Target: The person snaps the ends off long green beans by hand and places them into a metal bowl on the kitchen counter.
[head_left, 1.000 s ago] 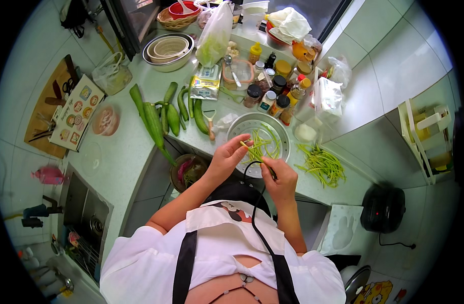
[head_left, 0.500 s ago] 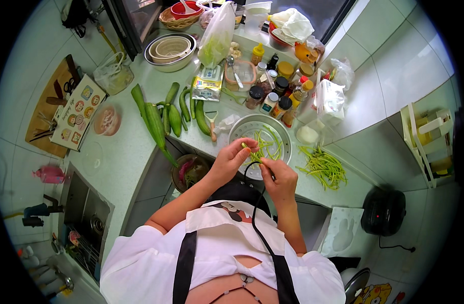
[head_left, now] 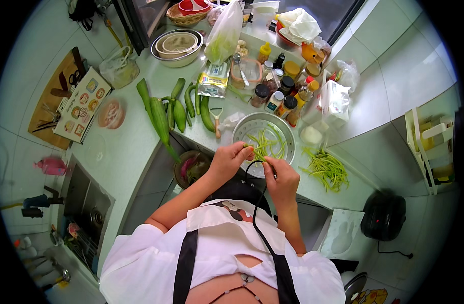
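Observation:
My left hand (head_left: 229,163) is closed in a pinch on a thin green stem, over the near part of a round metal pan (head_left: 290,137) with holes in its bottom. Close beside it, my right hand (head_left: 283,178) has thumb and finger pressed together on the same stem or one next to it; the fingers partly hide it. Several cut green stems (head_left: 265,144) lie in the pan. A loose heap of longer green stems (head_left: 329,171) rests on the counter to the right. A black cord passes near my right hand.
Left of the pan lie a wooden-handled peeler (head_left: 217,124) and several long green gourds (head_left: 158,119). Behind it stand seasoning jars (head_left: 275,101) and a plastic box with a spoon (head_left: 246,76). A bin (head_left: 184,169) sits below the counter edge; a sink (head_left: 92,202) is at left.
The fingers of my left hand, partly raised before, have closed down nearer to my right hand. The whole view has shifted a little, so the counter things sit slightly farther right.

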### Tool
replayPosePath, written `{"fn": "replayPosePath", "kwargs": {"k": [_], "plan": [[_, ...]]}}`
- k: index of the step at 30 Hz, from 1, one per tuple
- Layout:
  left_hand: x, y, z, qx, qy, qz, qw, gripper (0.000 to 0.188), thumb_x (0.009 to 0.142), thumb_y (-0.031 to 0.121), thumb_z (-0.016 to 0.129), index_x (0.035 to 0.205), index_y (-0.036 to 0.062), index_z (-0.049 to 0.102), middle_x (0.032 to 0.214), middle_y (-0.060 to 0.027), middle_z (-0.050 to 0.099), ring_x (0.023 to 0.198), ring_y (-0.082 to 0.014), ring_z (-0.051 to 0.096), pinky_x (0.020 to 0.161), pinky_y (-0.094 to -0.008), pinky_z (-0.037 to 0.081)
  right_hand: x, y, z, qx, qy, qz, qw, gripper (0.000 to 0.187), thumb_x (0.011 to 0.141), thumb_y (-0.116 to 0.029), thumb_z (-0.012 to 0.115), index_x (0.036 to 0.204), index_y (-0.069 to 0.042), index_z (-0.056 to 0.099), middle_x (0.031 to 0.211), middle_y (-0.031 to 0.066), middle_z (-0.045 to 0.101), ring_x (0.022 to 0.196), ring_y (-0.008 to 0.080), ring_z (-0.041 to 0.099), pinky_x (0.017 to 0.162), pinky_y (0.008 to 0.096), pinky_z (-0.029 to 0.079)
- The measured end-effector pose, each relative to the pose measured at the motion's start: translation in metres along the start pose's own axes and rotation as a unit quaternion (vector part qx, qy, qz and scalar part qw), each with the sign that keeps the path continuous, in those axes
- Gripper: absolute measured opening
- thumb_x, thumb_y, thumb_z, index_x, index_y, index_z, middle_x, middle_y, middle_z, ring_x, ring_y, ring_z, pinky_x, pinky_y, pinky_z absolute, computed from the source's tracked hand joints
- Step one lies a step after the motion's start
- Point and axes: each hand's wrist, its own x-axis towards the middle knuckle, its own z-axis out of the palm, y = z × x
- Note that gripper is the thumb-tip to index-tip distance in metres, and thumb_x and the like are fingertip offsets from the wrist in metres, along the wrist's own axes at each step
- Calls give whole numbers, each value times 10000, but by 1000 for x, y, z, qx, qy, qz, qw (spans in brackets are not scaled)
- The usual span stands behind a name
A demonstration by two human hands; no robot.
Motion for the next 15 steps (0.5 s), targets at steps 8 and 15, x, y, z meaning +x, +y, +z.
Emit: {"fn": "replayPosePath", "kwargs": {"k": [8,15], "plan": [[-5,4,11,86,10,59,994,171,909,148,538,984,14,613,760,-100,645,684,-179,632,629,-282,496,-5,0,-3,29,-1,69,997,95,804,-146,648,871,-86,616,687,84,615,579,253,600,519,347,456],[-11,-14,11,375,-63,135,915,142,811,185,612,881,60,610,781,-136,622,731,-312,613,617,-392,487,-1,3,-1,-10,40,86,995,98,828,-178,626,874,-93,609,663,96,607,582,279,603,526,356,459]]}}
